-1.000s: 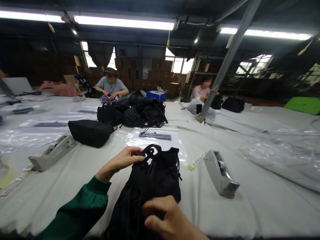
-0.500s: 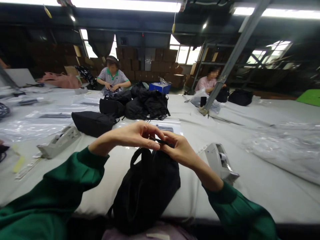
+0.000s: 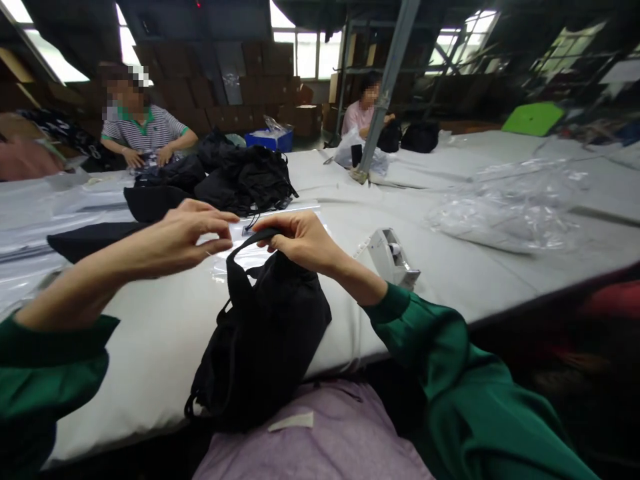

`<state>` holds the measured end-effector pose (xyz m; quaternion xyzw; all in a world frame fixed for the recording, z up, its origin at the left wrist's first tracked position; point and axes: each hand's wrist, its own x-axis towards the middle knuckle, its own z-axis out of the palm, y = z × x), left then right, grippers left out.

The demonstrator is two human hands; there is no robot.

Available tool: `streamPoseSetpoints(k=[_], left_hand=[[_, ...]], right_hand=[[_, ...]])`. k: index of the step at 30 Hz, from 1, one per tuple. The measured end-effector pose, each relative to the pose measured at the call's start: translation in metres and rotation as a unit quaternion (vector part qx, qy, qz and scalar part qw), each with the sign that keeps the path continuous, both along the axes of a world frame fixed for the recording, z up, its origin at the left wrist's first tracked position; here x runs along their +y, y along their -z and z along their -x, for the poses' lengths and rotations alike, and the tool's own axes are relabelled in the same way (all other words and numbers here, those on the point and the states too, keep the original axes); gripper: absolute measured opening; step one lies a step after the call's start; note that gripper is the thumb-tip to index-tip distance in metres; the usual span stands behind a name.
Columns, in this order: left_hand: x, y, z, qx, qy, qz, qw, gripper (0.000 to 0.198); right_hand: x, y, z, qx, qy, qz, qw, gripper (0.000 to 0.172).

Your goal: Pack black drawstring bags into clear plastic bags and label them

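Observation:
A black fabric bag [image 3: 270,333] with strap loops rests at the table's front edge, against the purple cloth over my lap. My right hand [image 3: 305,243] pinches the bag's black strap [image 3: 243,257] and lifts it above the bag. To the left of that strap, my left hand [image 3: 193,237] hovers with thumb and fingers apart and nothing visible between them. Beyond my hands lies a clear plastic sleeve [image 3: 313,210] on the white table [image 3: 345,320], partly hidden by the bag and hands.
A grey tape dispenser [image 3: 393,257] stands right of the bag. Black bags [image 3: 245,177] are heaped ahead, and clear plastic bags [image 3: 505,207] lie to the right. A metal post [image 3: 387,87] rises from the table. Two people [image 3: 145,130] work across it.
My left hand has come away from the strap and moved left, opening. My right hand keeps hold of the strap. The view has turned right and down.

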<state>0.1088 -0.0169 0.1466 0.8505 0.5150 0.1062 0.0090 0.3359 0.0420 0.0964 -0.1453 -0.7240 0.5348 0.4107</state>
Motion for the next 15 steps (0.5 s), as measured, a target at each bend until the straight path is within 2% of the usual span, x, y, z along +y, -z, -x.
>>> streamPoseSetpoints(k=[2, 5, 7, 9, 11, 15], left_hand=[[-0.001, -0.014, -0.005, 0.014, -0.023, -0.036, 0.999, 0.038], [-0.003, -0.034, -0.025, -0.038, -0.039, -0.072, 0.996, 0.040], [-0.003, -0.044, -0.046, -0.051, -0.028, -0.103, 0.993, 0.040], [-0.001, -0.052, -0.068, -0.032, -0.006, -0.100, 0.994, 0.036], [0.000, -0.061, -0.087, -0.010, 0.023, -0.047, 0.999, 0.034], [-0.010, -0.086, -0.110, -0.048, 0.082, 0.150, 0.984, 0.047]], right_hand=[[0.001, -0.003, -0.007, 0.004, 0.003, 0.001, 1.000, 0.031], [-0.001, -0.012, -0.015, -0.006, -0.005, 0.005, 1.000, 0.050], [-0.006, -0.019, -0.017, -0.002, -0.035, 0.014, 0.999, 0.056], [-0.011, -0.025, -0.018, 0.015, -0.083, 0.027, 0.996, 0.053], [-0.018, -0.029, -0.022, 0.027, -0.115, 0.042, 0.992, 0.047], [-0.027, -0.026, -0.043, -0.035, -0.080, 0.057, 0.995, 0.039]])
